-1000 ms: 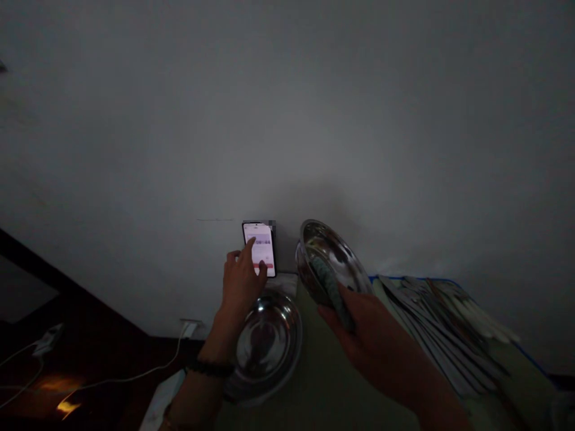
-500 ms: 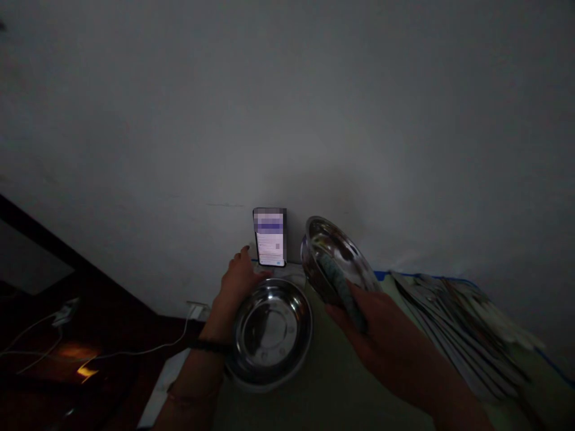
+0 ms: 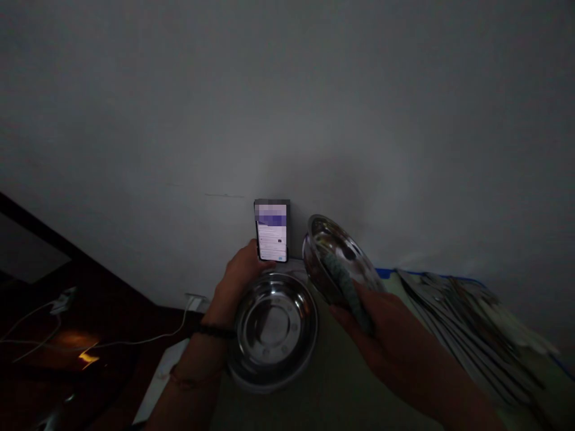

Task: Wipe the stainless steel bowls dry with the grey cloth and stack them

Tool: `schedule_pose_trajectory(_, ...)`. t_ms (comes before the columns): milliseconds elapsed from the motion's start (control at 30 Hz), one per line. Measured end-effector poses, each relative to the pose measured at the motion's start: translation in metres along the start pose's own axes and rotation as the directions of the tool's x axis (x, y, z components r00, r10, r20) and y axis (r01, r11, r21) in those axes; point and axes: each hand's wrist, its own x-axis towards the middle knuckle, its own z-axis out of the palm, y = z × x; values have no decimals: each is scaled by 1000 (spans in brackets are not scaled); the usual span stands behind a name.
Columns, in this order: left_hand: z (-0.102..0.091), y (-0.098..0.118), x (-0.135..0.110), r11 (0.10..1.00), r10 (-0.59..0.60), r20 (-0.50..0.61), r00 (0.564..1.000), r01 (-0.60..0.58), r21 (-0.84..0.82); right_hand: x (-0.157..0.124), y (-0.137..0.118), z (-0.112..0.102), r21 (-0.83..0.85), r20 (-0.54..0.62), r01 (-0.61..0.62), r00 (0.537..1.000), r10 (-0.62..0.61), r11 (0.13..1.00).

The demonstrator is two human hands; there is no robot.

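Note:
My left hand (image 3: 242,263) is closed around the lower left corner of a phone (image 3: 272,236), fingers behind it and thumb along its bottom edge. The phone stands upright near the wall with its screen lit. My right hand (image 3: 377,311) grips a shiny metal bowl (image 3: 345,245), tilted on its side, together with a grey-green cloth or pad (image 3: 344,281) folded against its rim. Below the phone, beside my left wrist, sits another metal bowl (image 3: 275,326), open side up. The fingertips of my right hand are partly hidden.
A pale wall (image 3: 287,108) rises right behind the phone. To the right, a bundle of long thin dark and pale pieces (image 3: 476,335) lies on the greenish table surface (image 3: 332,383). A white cable (image 3: 148,342) and plug hang at the left, over a dark reddish area.
My left hand has moved from beside the phone onto its lower left corner and closed on it. The phone sits slightly higher. The right hand keeps its hold on the tilted bowl.

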Motion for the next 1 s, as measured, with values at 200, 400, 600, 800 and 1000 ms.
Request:
schedule_pose_trajectory(200,0,-2,4,999,-12,3,1000,12,53,1,1,2,-20,-6,11,1000,-11,1000)
schedule_pose_trajectory(400,0,-3,9,997,13,14,1000,-14,80,1,2,1,-35,-9,1,1000,-2,999)
schedule_pose_trajectory(600,-1,-1,8,995,0,11,1000,-2,104,1,1,0,-22,-5,13,1000,-13,1000)
schedule_pose_trajectory(800,0,-2,12,989,-5,0,1000,5,147,0,1,-1,-29,22,20,1000,-19,999)
schedule_pose_trajectory(1000,-4,8,1,979,-19,-18,1000,22,205,-2,1,-2,-44,31,5,1000,-4,999)
